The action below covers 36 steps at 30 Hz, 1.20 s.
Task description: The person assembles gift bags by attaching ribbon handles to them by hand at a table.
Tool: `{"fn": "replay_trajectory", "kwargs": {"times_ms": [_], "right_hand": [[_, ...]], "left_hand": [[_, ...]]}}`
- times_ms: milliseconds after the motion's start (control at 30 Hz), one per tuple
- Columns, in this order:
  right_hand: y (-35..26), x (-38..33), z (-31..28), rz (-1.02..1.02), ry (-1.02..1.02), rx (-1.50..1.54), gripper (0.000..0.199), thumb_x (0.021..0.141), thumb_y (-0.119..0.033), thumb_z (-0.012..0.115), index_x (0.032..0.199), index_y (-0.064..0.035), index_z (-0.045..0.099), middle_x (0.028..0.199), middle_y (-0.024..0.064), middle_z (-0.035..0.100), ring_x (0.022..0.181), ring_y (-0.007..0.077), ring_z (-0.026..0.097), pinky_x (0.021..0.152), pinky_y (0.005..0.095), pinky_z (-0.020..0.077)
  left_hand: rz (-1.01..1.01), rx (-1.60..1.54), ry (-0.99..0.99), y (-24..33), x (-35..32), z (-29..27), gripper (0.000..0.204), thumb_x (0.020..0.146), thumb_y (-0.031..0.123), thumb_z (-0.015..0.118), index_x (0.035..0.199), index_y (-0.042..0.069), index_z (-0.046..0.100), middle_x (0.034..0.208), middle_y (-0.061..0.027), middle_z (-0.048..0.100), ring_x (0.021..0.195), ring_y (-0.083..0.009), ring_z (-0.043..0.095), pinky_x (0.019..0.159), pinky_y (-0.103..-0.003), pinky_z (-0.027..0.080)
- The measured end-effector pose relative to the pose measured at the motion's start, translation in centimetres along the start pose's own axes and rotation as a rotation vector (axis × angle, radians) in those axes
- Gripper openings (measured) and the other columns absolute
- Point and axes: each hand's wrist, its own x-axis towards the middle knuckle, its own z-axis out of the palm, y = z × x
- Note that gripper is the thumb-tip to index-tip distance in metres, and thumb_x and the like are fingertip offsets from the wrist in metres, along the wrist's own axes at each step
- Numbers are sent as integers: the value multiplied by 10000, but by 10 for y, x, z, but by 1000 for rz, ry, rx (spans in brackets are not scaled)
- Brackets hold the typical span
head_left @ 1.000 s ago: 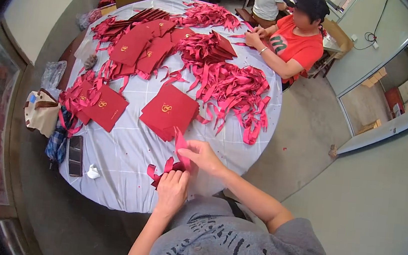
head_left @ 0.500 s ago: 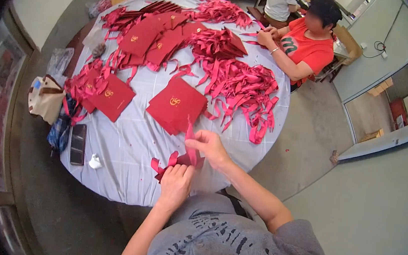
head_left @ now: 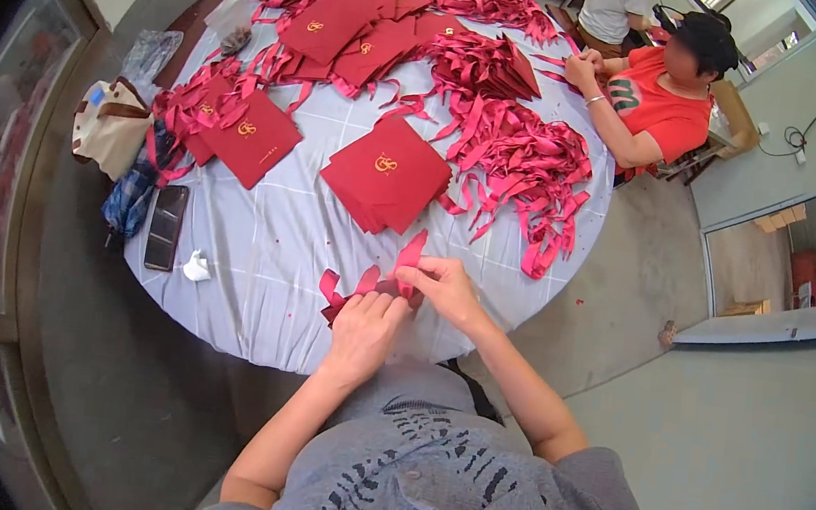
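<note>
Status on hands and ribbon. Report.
Both hands pinching red ribbon at table edge. Red stack just beyond. Nothing in the way.

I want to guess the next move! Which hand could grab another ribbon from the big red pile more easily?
Probably the right hand. It sits on the side nearer the ribbon pile, which lies ahead and to the right. The left hand is lower, farther from the pile, and both hands grip the red ribbon piece.

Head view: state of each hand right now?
Left hand: closed on the red ribbon, pinching its lower part.
Right hand: closed on the same red ribbon, pinching its upper end.
</note>
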Motion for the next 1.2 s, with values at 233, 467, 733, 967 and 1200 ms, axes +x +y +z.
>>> {"fn": "replay_trajectory", "kwargs": {"times_ms": [233,467,733,967,1200], "right_hand": [[11,-1,26,-331,316,-165,169,837,-134,608,820,29,652,638,73,614,583,72,519,523,258,420],[19,3,2,-303,365,-320,224,850,-152,586,751,47,614,624,140,610,561,146,584,533,294,439],[24,9,7,-179,226,-410,215,851,-155,576,769,41,607,643,157,605,583,160,594,552,301,442],[24,10,16,-296,180,-363,185,840,-140,580,786,37,593,685,207,580,588,320,581,542,361,428],[42,12,14,-274,187,-543,197,851,-157,574,813,32,616,687,173,618,595,242,616,557,333,452]], "left_hand": [[-53,-89,-52,-5,-4,-4,77,770,84,598,793,36,542,715,-99,553,685,-258,548,627,-366,422],[-286,-165,337,-26,-8,-39,117,773,-25,566,882,16,572,815,-132,561,770,-320,521,709,-391,397],[-824,-884,-210,-75,-40,8,492,930,402,434,878,-42,640,785,-96,644,761,-182,585,724,-310,451],[-857,-1280,-396,-84,-6,10,193,872,172,578,956,11,643,820,-5,647,722,-70,578,679,-224,458],[-939,-924,48,-82,-11,60,227,915,118,419,1015,-2,584,807,-108,663,614,-104,562,551,-241,452]]}}
